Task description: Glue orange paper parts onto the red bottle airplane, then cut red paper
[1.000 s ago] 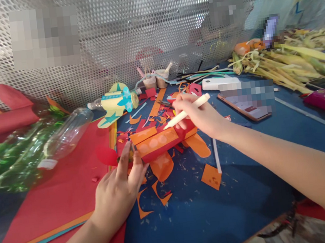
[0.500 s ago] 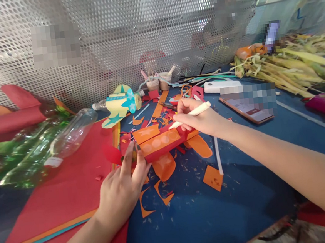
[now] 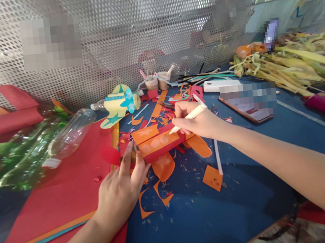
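Observation:
A toy plane [image 3: 156, 144], apparently a bottle wrapped in red paper with orange strips and fins, lies on the table. Pale circles and a star mark its orange paper. My left hand [image 3: 118, 190] steadies its left end, fingers around the bottle neck beside a red round piece [image 3: 110, 155]. Pinched in my right hand [image 3: 199, 122] is a white marker [image 3: 195, 112], its tip at the right end of the circle row. From this angle I cannot tell whether the tip touches the paper.
Orange scraps [image 3: 162, 194] and an orange square [image 3: 213, 178] lie nearby. At left are red paper sheets [image 3: 60, 194] and plastic bottles [image 3: 72, 133]. A yellow paper plane [image 3: 120, 102] stands behind. Rightward lie a phone [image 3: 245, 109] and dried husks [image 3: 293, 65]. Perforated metal [image 3: 141, 31] borders the back.
My right hand and the marker have dipped slightly, bringing the tip down and a little left over the orange strip. My left hand keeps its hold on the plane.

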